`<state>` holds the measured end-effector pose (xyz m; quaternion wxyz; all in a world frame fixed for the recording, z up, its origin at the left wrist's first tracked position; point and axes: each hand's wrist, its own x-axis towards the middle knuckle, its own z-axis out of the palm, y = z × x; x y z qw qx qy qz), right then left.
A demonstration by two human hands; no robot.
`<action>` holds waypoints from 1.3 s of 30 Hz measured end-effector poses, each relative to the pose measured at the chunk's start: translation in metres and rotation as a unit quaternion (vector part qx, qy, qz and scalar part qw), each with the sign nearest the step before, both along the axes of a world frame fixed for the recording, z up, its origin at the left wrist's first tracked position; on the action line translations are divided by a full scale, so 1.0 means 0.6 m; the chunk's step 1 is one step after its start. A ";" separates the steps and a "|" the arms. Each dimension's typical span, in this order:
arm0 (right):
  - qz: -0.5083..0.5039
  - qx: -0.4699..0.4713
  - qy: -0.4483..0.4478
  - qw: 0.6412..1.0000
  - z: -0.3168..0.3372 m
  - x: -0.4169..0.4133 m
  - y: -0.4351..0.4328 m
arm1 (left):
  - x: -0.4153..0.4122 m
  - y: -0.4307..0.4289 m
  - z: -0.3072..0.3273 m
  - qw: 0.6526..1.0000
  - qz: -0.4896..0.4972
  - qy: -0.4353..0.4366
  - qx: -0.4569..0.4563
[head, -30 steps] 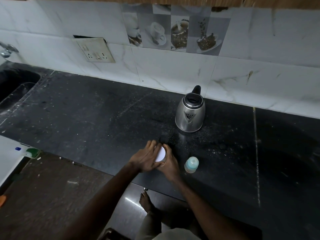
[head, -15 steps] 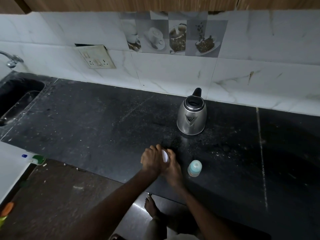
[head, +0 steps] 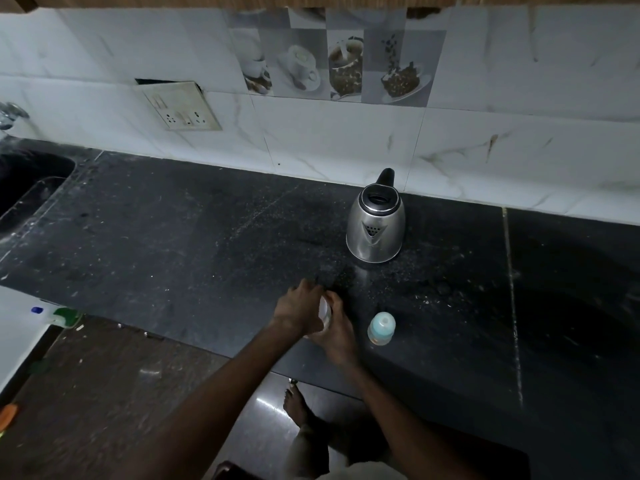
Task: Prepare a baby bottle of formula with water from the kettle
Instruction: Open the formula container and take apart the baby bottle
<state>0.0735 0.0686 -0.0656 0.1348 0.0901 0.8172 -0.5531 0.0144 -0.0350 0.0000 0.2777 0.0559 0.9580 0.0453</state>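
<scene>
A small white-lidded container [head: 325,311], probably the formula tin, stands near the counter's front edge, mostly hidden between my hands. My left hand [head: 300,310] grips its white lid from the left. My right hand [head: 337,329] wraps its body from the right. A baby bottle [head: 381,328] with a pale blue cap stands upright just right of my right hand, untouched. A steel kettle [head: 375,230] with a black handle sits farther back on the black counter [head: 173,244], its spout facing me.
A sink [head: 24,181] and tap [head: 8,114] lie at the far left. A socket plate [head: 181,107] hangs loose on the tiled wall. A white appliance top with a green-capped bottle [head: 60,317] sits at lower left. My bare foot [head: 299,407] is on the floor below.
The white lid faced up a second ago; it has turned edge-on between my hands, and my left hand has closed further over it. Kettle and bottle have not moved.
</scene>
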 end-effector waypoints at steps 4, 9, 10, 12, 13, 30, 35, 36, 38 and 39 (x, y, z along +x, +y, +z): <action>0.022 0.034 0.002 0.999 0.007 -0.005 0.002 | -0.004 0.021 0.006 0.985 0.160 0.063 -0.019; 0.032 0.050 -0.005 0.998 0.004 -0.002 -0.003 | -0.037 -0.059 0.012 0.940 0.311 -0.037 0.136; 0.037 0.060 -0.002 0.998 0.005 -0.002 -0.004 | -0.043 -0.083 0.008 0.902 0.373 -0.023 0.215; 0.053 0.081 0.010 0.995 0.006 -0.001 -0.007 | -0.030 -0.118 -0.003 0.855 0.431 0.009 0.289; 0.061 0.100 0.021 0.993 0.009 0.001 -0.007 | -0.019 -0.127 -0.011 0.827 0.462 0.029 0.320; 0.035 0.442 0.071 0.893 0.041 0.063 0.146 | 0.108 -0.114 -0.131 0.866 0.366 0.145 0.309; 0.061 0.413 0.056 0.907 0.031 0.052 0.164 | 0.122 -0.105 -0.129 0.868 0.314 0.201 0.327; 0.058 0.409 0.059 0.909 0.033 0.045 0.165 | 0.133 -0.097 -0.128 0.862 0.320 0.238 0.314; 0.050 0.408 0.069 0.909 0.037 0.027 0.168 | 0.153 -0.075 -0.126 0.851 0.319 0.306 0.284; 0.044 0.407 0.071 0.909 0.041 0.015 0.169 | 0.160 -0.062 -0.124 0.848 0.308 0.329 0.280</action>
